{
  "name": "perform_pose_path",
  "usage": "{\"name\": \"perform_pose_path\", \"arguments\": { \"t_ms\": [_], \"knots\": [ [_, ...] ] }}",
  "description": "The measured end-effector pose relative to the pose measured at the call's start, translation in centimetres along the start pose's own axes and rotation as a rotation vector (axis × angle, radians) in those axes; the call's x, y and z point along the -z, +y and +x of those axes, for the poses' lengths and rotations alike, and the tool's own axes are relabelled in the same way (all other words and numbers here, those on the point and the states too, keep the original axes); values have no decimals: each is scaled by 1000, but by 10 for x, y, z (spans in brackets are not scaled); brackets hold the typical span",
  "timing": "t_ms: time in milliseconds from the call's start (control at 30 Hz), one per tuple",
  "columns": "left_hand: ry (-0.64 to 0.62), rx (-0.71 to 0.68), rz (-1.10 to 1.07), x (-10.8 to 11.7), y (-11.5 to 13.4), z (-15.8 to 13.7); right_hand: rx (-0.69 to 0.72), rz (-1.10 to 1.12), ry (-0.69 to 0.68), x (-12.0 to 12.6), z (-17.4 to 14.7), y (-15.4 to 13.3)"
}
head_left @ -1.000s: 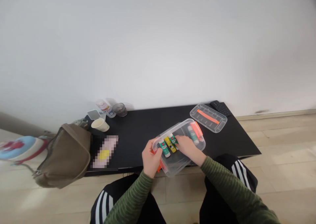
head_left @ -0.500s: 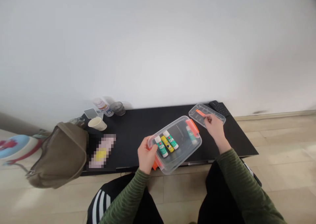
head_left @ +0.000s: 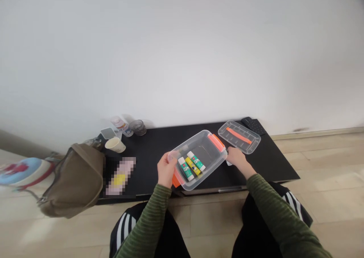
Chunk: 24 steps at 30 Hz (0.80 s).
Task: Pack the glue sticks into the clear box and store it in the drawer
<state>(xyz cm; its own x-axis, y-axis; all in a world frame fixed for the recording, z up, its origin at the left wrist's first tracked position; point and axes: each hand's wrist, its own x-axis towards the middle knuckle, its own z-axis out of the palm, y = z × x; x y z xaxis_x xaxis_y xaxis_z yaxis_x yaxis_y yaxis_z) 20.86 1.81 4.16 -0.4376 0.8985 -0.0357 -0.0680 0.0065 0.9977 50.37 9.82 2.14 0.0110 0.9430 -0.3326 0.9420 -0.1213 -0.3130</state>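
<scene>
My left hand (head_left: pixel 165 170) is closed on the left end of a clear plastic box (head_left: pixel 209 157) with orange clips, which is tilted above the table's front part. Inside lie two green-and-white glue sticks (head_left: pixel 186 169) and a yellow one (head_left: pixel 192 165), side by side towards the left end. Just off the box's right side, my right hand (head_left: pixel 238 159) is low over the table, its fingers closed round a mostly hidden glue stick; only a white end (head_left: pixel 229 163) shows. Behind that hand, the clear lid (head_left: pixel 248 146) with an orange handle lies flat on the table.
On the black table (head_left: pixel 167 140), a paper cup (head_left: pixel 115 145), a dark glass (head_left: pixel 138 127) and a spray bottle (head_left: pixel 121 126) stand at the back left. A brown bag (head_left: pixel 74 180) is by the left end. A black keypad-like thing (head_left: pixel 253 125) lies at the back right, near the wall.
My right hand has left the lid's handle and come down and left to the glue stick beside the box. The box has shifted slightly up and left in view.
</scene>
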Motion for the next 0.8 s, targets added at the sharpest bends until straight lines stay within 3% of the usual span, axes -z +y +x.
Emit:
{"name": "perform_pose_path", "arguments": {
  "t_ms": [133, 233, 300, 400, 633, 700, 800],
  "knots": [
    [-31, 30, -3, -8, -3, 10, -76, 159, 293, 26, -14, 17],
    [-76, 35, 40, -20, -5, 14, 35, 379, 607, 46, -34, 24],
    [-128, 43, 52, -30, -8, 15, 129, 523, 688, 53, -47, 22],
    [-193, 77, 27, -45, -13, 18, 238, 564, 553, 56, -58, 8],
    [-261, 135, 23, -66, -14, 29, 223, -158, 78, 42, -42, -44],
    [-281, 127, 31, -69, -15, 32, 212, -268, -44, 35, -33, -52],
    [-315, 102, 42, -72, -16, 37, 190, -312, -115, 27, -21, -56]
  ]
}}
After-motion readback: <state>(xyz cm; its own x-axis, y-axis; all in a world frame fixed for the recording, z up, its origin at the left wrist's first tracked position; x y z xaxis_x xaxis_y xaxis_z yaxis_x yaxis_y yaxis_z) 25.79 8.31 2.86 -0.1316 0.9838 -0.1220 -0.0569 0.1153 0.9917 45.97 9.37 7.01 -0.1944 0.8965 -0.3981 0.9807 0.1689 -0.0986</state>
